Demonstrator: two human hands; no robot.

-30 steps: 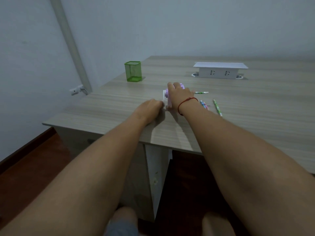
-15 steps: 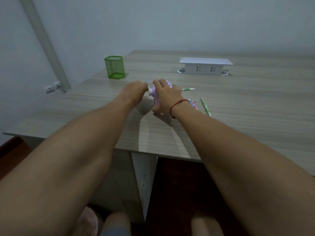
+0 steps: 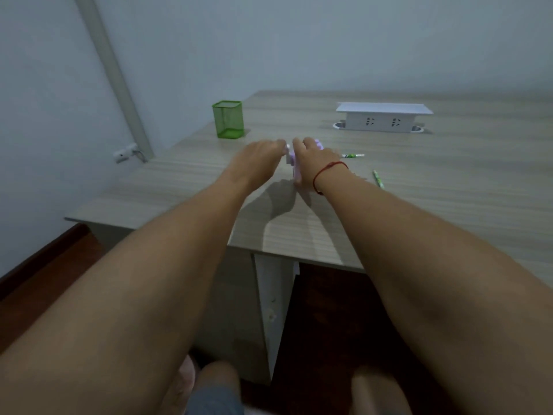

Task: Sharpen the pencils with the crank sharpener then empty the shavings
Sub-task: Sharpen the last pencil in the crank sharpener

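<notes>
Head view. The crank sharpener (image 3: 294, 163), lilac with a white left end, stands on the table (image 3: 449, 190) near its left front, between the two hands. The right hand (image 3: 311, 166), marked by a red cord (image 3: 329, 167) at the wrist, curls over the top of the body and holds it down. The left hand (image 3: 257, 157) reaches the white end with its fingertips; motion blur prevents telling whether they pinch the crank handle or only touch it. Two pencils lie loose to the right: a far pencil (image 3: 353, 156) just beyond the right hand and a near pencil (image 3: 378, 178) beside the wrist. A green mesh holder (image 3: 227, 118) and a white socket box (image 3: 383, 118) stand farther back. Likely risks: the light sharpener may slide or tip if the downward hold slackens while the crank is turned; a sweep of the right forearm could roll the near pencil away; the shavings drawer, if loose, could spill. Hidden: most of the sharpener body, its pencil opening and its drawer lie under the right hand, so whether a pencil is inserted cannot be told, nor whether further pencils lie behind the wrist.
</notes>
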